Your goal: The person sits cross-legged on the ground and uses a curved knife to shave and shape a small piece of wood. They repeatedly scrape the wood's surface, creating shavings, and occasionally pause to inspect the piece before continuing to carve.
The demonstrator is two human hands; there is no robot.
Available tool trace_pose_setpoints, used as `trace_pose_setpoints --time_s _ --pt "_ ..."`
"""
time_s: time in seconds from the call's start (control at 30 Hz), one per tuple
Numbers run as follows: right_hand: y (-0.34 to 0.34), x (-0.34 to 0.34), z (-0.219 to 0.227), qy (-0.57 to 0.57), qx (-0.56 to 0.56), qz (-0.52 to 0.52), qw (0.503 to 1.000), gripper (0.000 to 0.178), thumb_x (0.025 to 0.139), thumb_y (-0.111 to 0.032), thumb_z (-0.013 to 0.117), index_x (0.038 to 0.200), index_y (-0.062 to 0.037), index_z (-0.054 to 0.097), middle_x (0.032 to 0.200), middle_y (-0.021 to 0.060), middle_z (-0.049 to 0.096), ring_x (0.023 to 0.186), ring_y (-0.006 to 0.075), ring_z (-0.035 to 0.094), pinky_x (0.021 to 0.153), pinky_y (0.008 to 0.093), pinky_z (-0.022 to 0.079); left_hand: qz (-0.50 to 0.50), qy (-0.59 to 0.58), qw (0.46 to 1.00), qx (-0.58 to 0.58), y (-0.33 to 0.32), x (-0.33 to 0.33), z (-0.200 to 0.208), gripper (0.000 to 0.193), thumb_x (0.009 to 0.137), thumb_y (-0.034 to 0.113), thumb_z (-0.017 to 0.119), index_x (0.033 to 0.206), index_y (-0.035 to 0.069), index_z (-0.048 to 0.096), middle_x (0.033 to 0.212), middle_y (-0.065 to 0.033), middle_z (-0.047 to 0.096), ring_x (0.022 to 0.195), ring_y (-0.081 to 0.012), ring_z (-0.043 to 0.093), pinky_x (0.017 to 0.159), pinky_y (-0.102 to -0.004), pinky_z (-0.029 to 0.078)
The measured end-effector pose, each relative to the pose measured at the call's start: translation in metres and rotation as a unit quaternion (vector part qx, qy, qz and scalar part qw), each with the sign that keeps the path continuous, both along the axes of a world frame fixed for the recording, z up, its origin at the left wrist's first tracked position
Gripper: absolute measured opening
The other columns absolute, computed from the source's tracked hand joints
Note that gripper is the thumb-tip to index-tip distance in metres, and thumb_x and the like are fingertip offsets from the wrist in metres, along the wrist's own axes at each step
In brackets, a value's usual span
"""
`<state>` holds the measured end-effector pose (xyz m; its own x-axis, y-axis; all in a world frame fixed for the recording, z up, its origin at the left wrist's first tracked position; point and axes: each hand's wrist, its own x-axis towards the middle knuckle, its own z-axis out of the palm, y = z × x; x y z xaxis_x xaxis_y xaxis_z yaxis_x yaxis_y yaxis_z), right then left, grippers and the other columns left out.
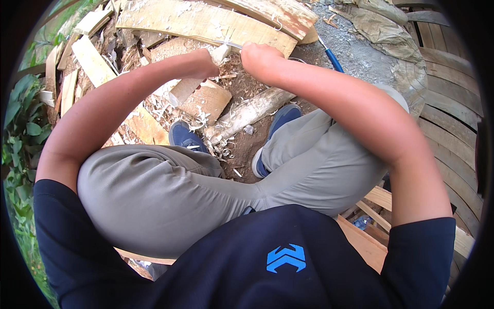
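My right hand (260, 63) is closed, with a thin metal knife blade (227, 44) sticking out of it to the left. The handle is hidden in my fist. Just left of it, my left hand (201, 64) is bent around a short piece of wood, its fingers mostly out of sight. The wood's pale cut end (221, 53) shows between my hands, touching or close under the blade. A round, bark-coloured block (184, 91) below my left wrist lines up with that end and looks like the same piece.
A long pale plank (200, 23) lies across the far side among shavings. A blue-handled tool (333, 59) rests at right by a grey sheet (363, 54). Between my shoes lies a log (252, 112), beside a flat wood block (208, 100). Wooden slats (450, 98) line the right.
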<state>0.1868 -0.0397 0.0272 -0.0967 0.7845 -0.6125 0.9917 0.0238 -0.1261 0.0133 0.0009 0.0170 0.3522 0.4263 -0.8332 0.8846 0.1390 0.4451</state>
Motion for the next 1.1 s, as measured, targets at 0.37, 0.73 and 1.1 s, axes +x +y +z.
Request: trace_pose_setpoints --time_s 0.37,0.73,1.1 --pt "0.013 0.004 0.020 -0.010 -0.057 0.064 0.996 0.025 0.085 -0.008 0.057 0.101 0.0020 0.073 0.102 0.0232 0.071 0.094 0.0369 0.071 0.082 0.0439 0.056 -0.008 -0.009 1.000 0.022 -0.001 -0.005 -0.001 0.033 0.083 0.018 0.062 0.071 -0.013 0.061 0.068 -0.0193 0.065 0.054 -0.0272 0.068 0.050 -0.0389 0.059" --pt "-0.006 0.001 0.020 -0.015 -0.034 0.095 0.995 0.026 0.089 -0.005 0.053 0.105 0.0040 0.071 0.105 0.0249 0.071 0.098 0.0369 0.071 0.082 0.0437 0.057 -0.136 -0.003 0.982 0.128 0.003 -0.008 -0.018 0.025 0.081 0.012 0.060 0.075 -0.011 0.063 0.071 -0.0193 0.066 0.060 -0.0277 0.068 0.050 -0.0397 0.055" --pt "0.010 0.014 -0.006 0.028 -0.015 0.058 0.998 0.037 0.103 -0.022 0.040 0.106 0.0062 0.063 0.099 0.0285 0.068 0.094 0.0414 0.068 0.084 0.0493 0.054 -0.101 -0.036 0.991 0.084 0.001 -0.010 -0.019 0.027 0.084 0.013 0.060 0.076 -0.013 0.061 0.066 -0.0167 0.064 0.054 -0.0265 0.066 0.047 -0.0386 0.056"
